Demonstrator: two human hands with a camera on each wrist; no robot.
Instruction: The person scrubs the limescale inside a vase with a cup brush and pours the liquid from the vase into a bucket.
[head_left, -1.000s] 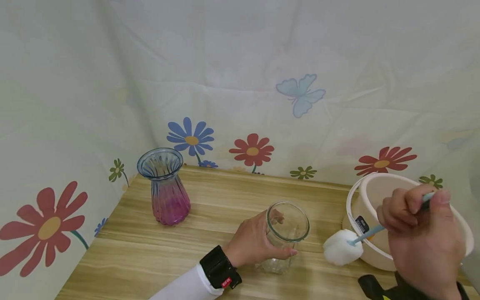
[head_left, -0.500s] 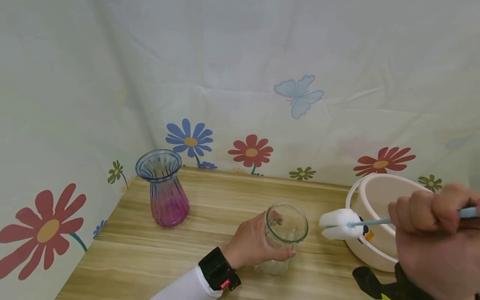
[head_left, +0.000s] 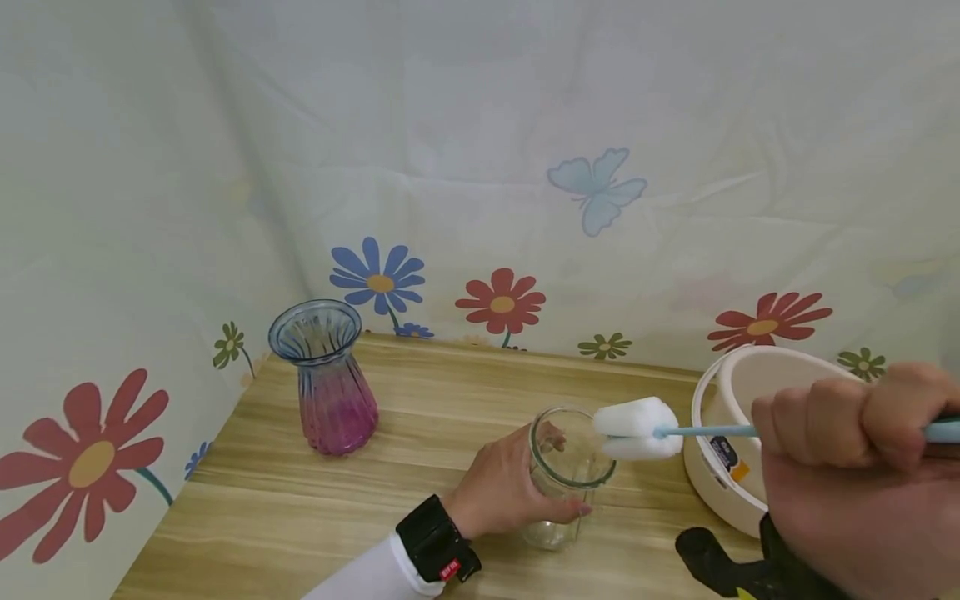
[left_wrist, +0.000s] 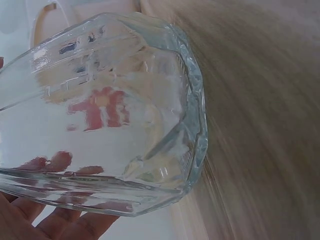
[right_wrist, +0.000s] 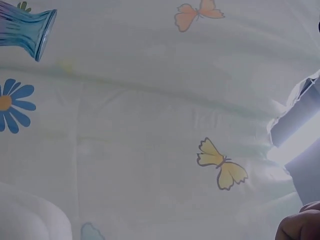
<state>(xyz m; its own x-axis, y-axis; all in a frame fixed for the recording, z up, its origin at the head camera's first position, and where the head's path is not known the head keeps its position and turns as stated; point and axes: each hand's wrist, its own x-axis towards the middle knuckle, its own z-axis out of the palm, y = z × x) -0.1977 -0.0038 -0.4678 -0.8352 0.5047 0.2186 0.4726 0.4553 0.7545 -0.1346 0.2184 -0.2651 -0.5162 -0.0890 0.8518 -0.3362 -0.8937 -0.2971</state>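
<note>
My left hand [head_left: 498,487] grips a clear glass vase [head_left: 573,467] from its left side, thumb in front and fingers behind. The left wrist view shows the faceted thick base of the glass vase [left_wrist: 110,110] close to the wood and several fingers [left_wrist: 70,222] along its side. A sponge brush [head_left: 641,429] with a white head and light blue handle is held in my right hand [head_left: 862,467], fingers curled round the handle. Its sponge head overlaps the right of the vase's rim in the head view. Whether they touch, I cannot tell.
A blue-to-pink ribbed vase [head_left: 337,400] stands at the back left of the wooden table [head_left: 420,400]. At the right, partly behind my right hand, is a cream bucket [head_left: 712,475] with a handle. A flower-print curtain [head_left: 450,167] hangs behind.
My right hand has turned the sponge brush level and carried it left, from in front of the bucket to the vase's rim. The left hand and its vase have stayed in place.
</note>
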